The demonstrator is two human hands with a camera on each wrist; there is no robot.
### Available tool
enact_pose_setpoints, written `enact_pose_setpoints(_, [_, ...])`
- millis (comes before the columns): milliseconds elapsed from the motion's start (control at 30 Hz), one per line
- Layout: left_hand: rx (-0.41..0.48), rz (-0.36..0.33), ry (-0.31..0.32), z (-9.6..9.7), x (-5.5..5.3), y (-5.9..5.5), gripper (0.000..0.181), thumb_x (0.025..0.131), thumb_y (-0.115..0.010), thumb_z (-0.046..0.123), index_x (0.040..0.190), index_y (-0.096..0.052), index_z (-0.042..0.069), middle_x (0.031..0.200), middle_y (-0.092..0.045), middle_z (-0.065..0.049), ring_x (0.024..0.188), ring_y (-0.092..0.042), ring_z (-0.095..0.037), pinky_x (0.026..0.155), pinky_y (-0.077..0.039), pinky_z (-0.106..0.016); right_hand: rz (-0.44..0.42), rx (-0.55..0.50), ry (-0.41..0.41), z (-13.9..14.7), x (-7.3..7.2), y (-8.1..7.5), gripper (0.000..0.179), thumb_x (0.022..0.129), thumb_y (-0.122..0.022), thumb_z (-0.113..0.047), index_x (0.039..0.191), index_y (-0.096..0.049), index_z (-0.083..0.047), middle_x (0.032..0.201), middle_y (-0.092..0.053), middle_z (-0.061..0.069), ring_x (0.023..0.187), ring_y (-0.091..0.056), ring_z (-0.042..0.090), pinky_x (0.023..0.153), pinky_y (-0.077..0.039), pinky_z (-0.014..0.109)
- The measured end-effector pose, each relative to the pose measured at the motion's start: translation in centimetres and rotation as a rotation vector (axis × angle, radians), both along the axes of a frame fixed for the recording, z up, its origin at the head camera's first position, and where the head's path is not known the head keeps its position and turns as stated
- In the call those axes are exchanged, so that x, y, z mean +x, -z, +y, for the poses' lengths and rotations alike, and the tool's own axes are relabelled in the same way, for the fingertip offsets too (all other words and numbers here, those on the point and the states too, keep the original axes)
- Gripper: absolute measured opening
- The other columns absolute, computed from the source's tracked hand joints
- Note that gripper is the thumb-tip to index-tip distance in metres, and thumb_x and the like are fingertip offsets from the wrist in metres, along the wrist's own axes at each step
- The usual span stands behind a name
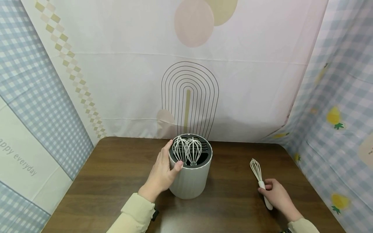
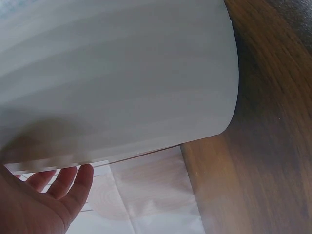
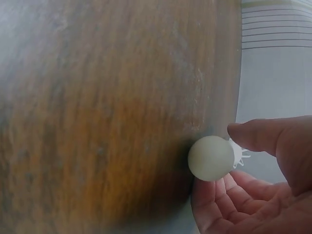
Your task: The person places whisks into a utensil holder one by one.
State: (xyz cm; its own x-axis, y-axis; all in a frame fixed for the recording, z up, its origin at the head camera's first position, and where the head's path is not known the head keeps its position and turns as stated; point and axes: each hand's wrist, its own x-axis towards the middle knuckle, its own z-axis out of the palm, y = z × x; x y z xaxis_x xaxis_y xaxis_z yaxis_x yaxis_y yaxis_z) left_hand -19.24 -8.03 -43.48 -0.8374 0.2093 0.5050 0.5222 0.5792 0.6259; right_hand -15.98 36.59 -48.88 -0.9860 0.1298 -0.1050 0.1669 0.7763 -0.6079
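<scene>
A light grey round utensil holder (image 1: 189,183) with a dark slotted top stands upright on the table. Two whisks (image 1: 180,149) stand in it side by side, wire loops up, their handles hidden inside. My left hand (image 1: 161,173) grips the holder's left side, thumb at the front rim and fingers reaching round behind. At the right, my right hand (image 1: 278,194) has thumb and fingers about the white handle of a third whisk (image 1: 256,170), whose wire loops point away from me. The rounded handle end (image 3: 211,158) faces the camera in the right wrist view.
The brown wooden table (image 1: 230,207) carries the holder and the loose whisk. A white patterned cloth (image 1: 247,97) hangs behind its far edge. Blue checked cloths (image 1: 329,136) close in both sides.
</scene>
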Motion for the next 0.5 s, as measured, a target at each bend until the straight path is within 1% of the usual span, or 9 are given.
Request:
enact_pose_setpoints(133, [-0.005, 0.011, -0.001, -0.07, -0.05, 0.05, 0.083, 0.092, -0.042, 0.064, 0.155, -0.014, 0.017, 0.152, -0.03, -0.007, 0.137, -0.031, -0.026, 0.105, -0.034, -0.049, 0.005, 0.021, -0.006, 0.06, 0.02, -0.02, 0.052, 0.088, -0.069, -0.019, 0.12, -0.049, 0.016, 0.094, -0.066, 0.018, 0.084, -0.063, 0.029, 0.067, -0.051, 0.039])
enact_pose_setpoints(267, [-0.001, 0.009, -0.007, -0.06, -0.06, 0.05, 0.085, 0.091, -0.04, 0.068, 0.155, -0.014, 0.017, 0.151, -0.031, -0.006, 0.137, -0.031, -0.026, 0.105, -0.033, -0.049, 0.0, 0.041, -0.013, 0.01, 0.2, -0.14, 0.047, 0.087, -0.069, -0.019, 0.115, -0.053, 0.016, 0.088, -0.067, 0.01, 0.079, -0.063, 0.023, 0.065, -0.05, 0.036])
enact_pose_setpoints(500, [0.006, 0.007, -0.003, -0.04, 0.03, -0.06, 0.087, 0.09, -0.039, 0.07, 0.155, -0.014, 0.017, 0.151, -0.031, -0.006, 0.137, -0.031, -0.025, 0.105, -0.033, -0.049, 0.018, 0.066, -0.023, -0.35, 0.45, -0.28, 0.043, 0.086, -0.068, -0.015, 0.111, -0.056, 0.017, 0.086, -0.068, 0.01, 0.075, -0.062, 0.019, 0.063, -0.049, 0.034])
